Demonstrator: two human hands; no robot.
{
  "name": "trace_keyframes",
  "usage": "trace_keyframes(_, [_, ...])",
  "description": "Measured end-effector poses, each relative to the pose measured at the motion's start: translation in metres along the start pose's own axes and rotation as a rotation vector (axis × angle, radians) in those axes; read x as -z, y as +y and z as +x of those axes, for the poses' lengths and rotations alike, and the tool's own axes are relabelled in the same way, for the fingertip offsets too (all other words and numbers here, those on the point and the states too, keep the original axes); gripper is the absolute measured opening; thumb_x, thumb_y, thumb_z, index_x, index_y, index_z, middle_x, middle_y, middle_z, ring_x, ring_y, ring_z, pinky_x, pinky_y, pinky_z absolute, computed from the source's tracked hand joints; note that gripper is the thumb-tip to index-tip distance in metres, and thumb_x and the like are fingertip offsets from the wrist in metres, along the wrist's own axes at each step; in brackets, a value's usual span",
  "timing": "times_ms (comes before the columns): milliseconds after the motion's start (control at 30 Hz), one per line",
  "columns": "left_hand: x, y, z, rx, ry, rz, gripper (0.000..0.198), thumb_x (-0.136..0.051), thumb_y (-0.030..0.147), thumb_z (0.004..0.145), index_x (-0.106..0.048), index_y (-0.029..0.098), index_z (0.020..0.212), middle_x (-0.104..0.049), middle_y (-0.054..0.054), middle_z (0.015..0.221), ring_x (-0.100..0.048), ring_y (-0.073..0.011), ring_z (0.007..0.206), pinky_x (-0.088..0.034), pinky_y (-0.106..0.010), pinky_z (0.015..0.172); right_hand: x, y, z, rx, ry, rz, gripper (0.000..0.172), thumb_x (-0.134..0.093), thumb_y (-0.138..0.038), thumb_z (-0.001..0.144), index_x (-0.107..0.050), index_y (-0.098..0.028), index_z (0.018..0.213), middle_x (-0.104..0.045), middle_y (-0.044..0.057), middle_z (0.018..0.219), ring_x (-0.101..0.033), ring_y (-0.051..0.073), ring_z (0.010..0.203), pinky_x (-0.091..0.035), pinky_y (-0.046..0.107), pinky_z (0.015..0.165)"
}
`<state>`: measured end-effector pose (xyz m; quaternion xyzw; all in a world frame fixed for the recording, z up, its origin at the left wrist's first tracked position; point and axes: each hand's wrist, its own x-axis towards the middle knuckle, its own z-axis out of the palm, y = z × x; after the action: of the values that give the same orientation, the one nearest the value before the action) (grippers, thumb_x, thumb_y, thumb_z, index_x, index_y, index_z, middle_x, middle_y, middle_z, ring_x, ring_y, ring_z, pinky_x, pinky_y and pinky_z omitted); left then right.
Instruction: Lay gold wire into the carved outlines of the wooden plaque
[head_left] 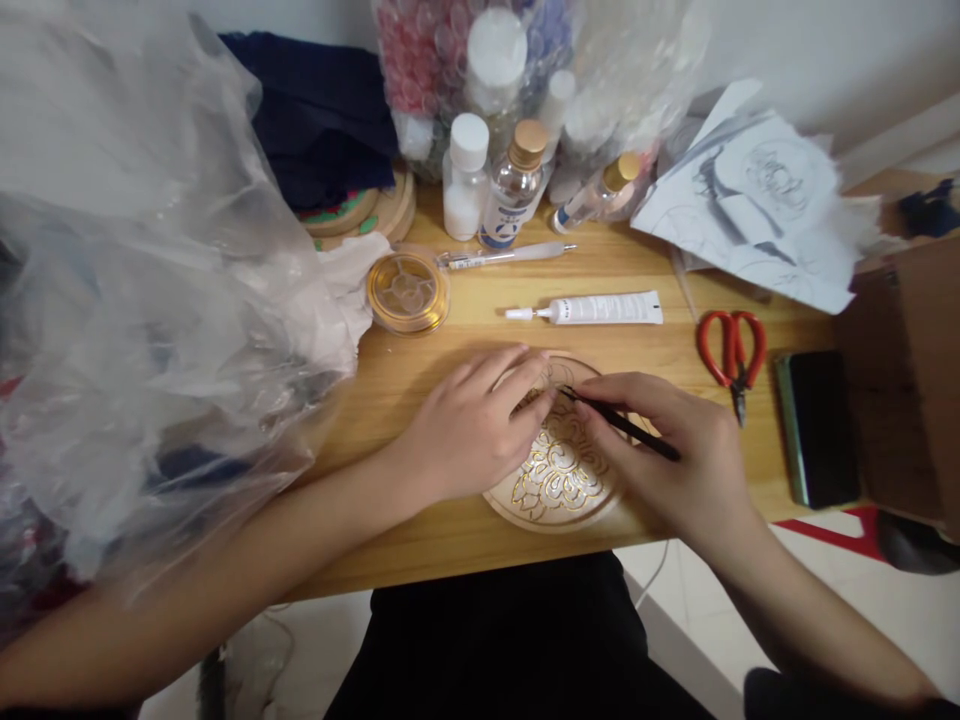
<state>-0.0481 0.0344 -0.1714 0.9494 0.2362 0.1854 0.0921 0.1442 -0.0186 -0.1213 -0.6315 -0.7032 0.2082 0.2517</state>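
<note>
Gripping black tool [630, 428]; tube lettering [604, 308] illegible

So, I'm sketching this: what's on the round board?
Gold flower-like outlines show on the round board. The left hand and the right hand, which holds a black tool, lie over parts of it; anything beneath them is hidden.

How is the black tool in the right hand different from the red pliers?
The black tool is thin and straight; the pliers have two wide, looped red handles. The right hand holds the black tool over the round board, while the pliers lie on the table. Both are hand tools.
</note>
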Motion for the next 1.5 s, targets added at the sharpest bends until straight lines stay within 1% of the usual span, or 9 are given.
trace_keyframes(167, [0.001,0.001,0.0,0.002,-0.003,0.009,0.032,-0.046,0.025,0.093,-0.059,0.01,0.119,-0.056,-0.017,0.133,-0.051,-0.0316,0.123,-0.046,-0.041,0.094,0.001,-0.001,0.002,0.054,-0.011,-0.022,0.011,-0.061,-0.013,0.084,-0.067,-0.019,0.091,-0.075,0.006,0.087,-0.072,0.018,0.077,-0.059,0.029,0.066])
trace_keyframes(367, [0.002,0.001,0.002,-0.015,0.024,0.06,0.031,-0.048,0.025,0.092,-0.062,0.01,0.114,-0.059,-0.016,0.13,-0.054,-0.0312,0.12,-0.048,-0.04,0.093,0.003,-0.002,0.004,0.167,-0.016,-0.077,0.012,-0.059,-0.01,0.085,-0.068,-0.016,0.09,-0.075,0.008,0.087,-0.073,0.018,0.078,-0.06,0.027,0.068])
trace_keyframes(633, [0.003,0.001,0.002,-0.024,-0.005,0.094,0.03,-0.05,0.026,0.091,-0.063,0.011,0.113,-0.059,-0.015,0.131,-0.054,-0.03,0.12,-0.049,-0.039,0.091,0.007,0.0,0.003,0.274,-0.05,-0.153,0.014,-0.056,-0.012,0.088,-0.069,-0.015,0.094,-0.075,0.01,0.094,-0.073,0.02,0.084,-0.063,0.031,0.071])
trace_keyframes(800, [0.002,0.001,0.002,-0.022,0.011,0.045,0.029,-0.05,0.024,0.091,-0.063,0.01,0.113,-0.058,-0.018,0.131,-0.054,-0.0318,0.121,-0.047,-0.041,0.092,0.009,0.002,0.006,0.332,-0.077,-0.17,0.015,-0.056,-0.013,0.089,-0.07,-0.016,0.095,-0.076,0.01,0.094,-0.074,0.021,0.086,-0.063,0.031,0.074])
trace_keyframes(867, [0.001,0.001,0.001,-0.021,0.013,0.018,0.029,-0.049,0.023,0.092,-0.063,0.009,0.113,-0.057,-0.019,0.131,-0.052,-0.032,0.122,-0.046,-0.042,0.094,0.01,0.003,0.007,0.322,-0.092,-0.152,0.016,-0.057,-0.013,0.088,-0.071,-0.018,0.096,-0.076,0.009,0.094,-0.074,0.021,0.087,-0.063,0.032,0.074])
trace_keyframes(967, [0.0,0.001,0.001,-0.016,0.019,0.002,0.03,-0.05,0.023,0.092,-0.063,0.009,0.114,-0.056,-0.02,0.131,-0.051,-0.0314,0.123,-0.045,-0.042,0.095,0.009,0.005,0.006,0.243,-0.083,-0.081,0.018,-0.059,-0.012,0.086,-0.071,-0.018,0.097,-0.076,0.007,0.095,-0.073,0.02,0.084,-0.062,0.031,0.072])
trace_keyframes(1100, [0.001,0.001,0.001,-0.016,0.024,0.022,0.029,-0.049,0.023,0.092,-0.063,0.01,0.114,-0.058,-0.018,0.13,-0.053,-0.0305,0.121,-0.047,-0.04,0.093,0.004,0.005,0.001,0.13,-0.017,0.001,0.015,-0.062,-0.012,0.084,-0.07,-0.018,0.095,-0.076,0.007,0.091,-0.073,0.018,0.081,-0.06,0.03,0.072])
trace_keyframes(1267, [0.001,0.001,0.001,-0.008,0.021,-0.005,0.03,-0.048,0.022,0.093,-0.062,0.008,0.114,-0.057,-0.019,0.13,-0.052,-0.0311,0.122,-0.045,-0.042,0.095,0.0,0.004,-0.003,0.128,0.027,0.021,0.016,-0.061,-0.01,0.084,-0.07,-0.02,0.094,-0.076,0.006,0.091,-0.073,0.019,0.081,-0.061,0.033,0.073])
trace_keyframes(1500, [0.001,0.001,0.001,-0.015,0.023,0.034,0.029,-0.048,0.023,0.091,-0.063,0.01,0.114,-0.058,-0.018,0.13,-0.053,-0.0308,0.122,-0.048,-0.041,0.093,-0.001,0.003,-0.004,0.105,0.015,0.032,0.016,-0.059,-0.01,0.085,-0.069,-0.02,0.094,-0.076,0.006,0.088,-0.072,0.019,0.078,-0.06,0.03,0.069])
